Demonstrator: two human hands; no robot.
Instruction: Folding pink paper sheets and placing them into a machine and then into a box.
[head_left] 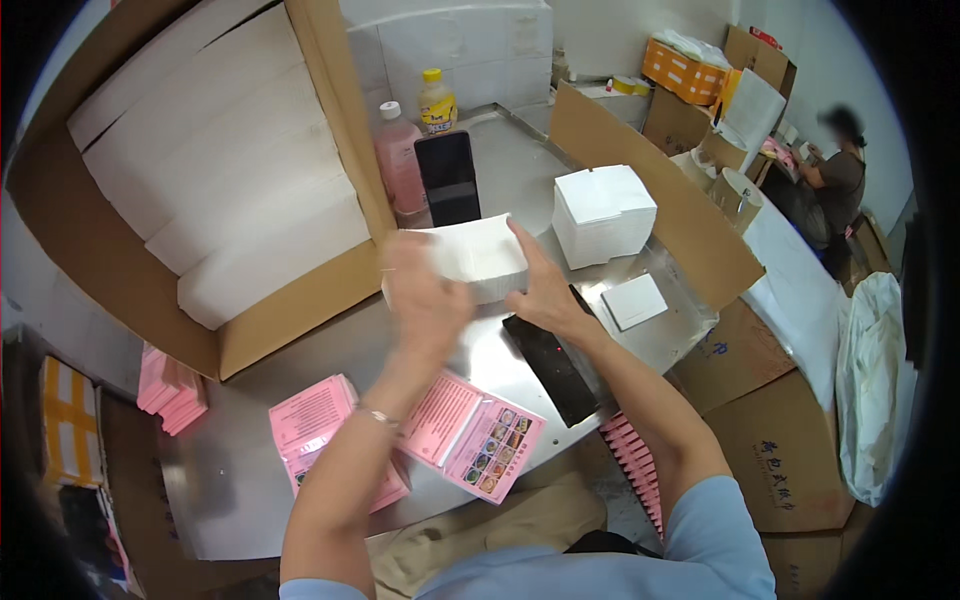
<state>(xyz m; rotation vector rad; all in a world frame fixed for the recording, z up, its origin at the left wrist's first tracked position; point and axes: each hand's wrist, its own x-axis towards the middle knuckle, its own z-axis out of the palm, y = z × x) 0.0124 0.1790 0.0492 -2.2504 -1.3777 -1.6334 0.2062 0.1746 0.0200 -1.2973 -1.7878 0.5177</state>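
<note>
A stack of white paper napkins (478, 250) lies on its side between my hands, over the metal table. My right hand (548, 287) grips its right end, thumb at the front and fingers along the back edge. My left hand (428, 300) is at the stack's left end, blurred by motion, so its fingers are hard to read. Pink printed packets (472, 435) lie below my forearms, with more pink packets (312, 418) to the left. To the right stand a taller white napkin stack (604, 217) and a small white stack (635, 302).
An open carton (290, 345) packed with white stacks is at the left. Behind my hands stand a dark phone (448, 178), a pink-liquid bottle (399, 158) and a yellow-capped bottle (437, 103). A black slab (552, 365) lies right of centre. Another person (838, 180) sits far right.
</note>
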